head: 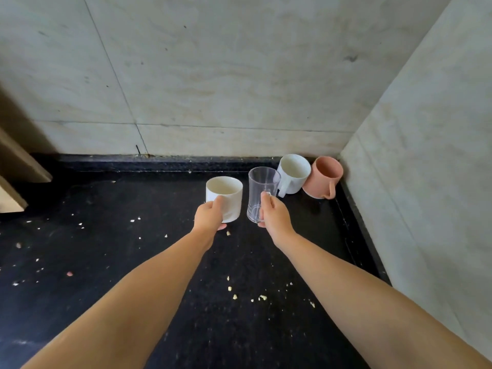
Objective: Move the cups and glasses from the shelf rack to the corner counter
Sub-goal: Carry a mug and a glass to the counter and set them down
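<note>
My left hand [209, 215] grips a white cup [226, 195] by its near side, upright, over the black counter [119, 262]. Right beside it my right hand [274, 217] holds a clear glass [259, 191], also upright. Whether either one touches the counter, I cannot tell. In the far right corner stand a white mug [292, 173] with its handle toward me and a pink mug [323, 177] against the side wall. The shelf rack is out of sight.
Marble walls close the counter at the back [239, 89] and on the right [426, 169]. Crumbs [262, 297] lie scattered over the dark surface. A wooden edge [18, 166] juts in at the far left.
</note>
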`<action>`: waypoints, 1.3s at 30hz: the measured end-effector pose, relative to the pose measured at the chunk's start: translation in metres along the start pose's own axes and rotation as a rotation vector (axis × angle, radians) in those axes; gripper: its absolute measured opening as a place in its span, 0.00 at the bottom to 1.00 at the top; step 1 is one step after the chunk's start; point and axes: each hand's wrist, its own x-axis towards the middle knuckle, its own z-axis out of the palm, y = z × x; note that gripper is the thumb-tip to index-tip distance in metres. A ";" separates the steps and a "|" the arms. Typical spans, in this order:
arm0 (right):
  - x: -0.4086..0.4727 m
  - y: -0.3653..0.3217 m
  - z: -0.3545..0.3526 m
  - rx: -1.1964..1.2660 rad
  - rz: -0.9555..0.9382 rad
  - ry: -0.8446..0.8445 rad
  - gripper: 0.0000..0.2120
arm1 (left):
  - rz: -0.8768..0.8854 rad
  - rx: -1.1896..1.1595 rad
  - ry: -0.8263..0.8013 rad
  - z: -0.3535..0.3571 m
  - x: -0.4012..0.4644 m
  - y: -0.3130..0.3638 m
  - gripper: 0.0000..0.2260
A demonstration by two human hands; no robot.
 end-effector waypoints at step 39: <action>0.028 -0.045 -0.004 -0.482 -0.106 0.025 0.18 | 0.283 0.737 0.064 -0.034 0.028 0.038 0.17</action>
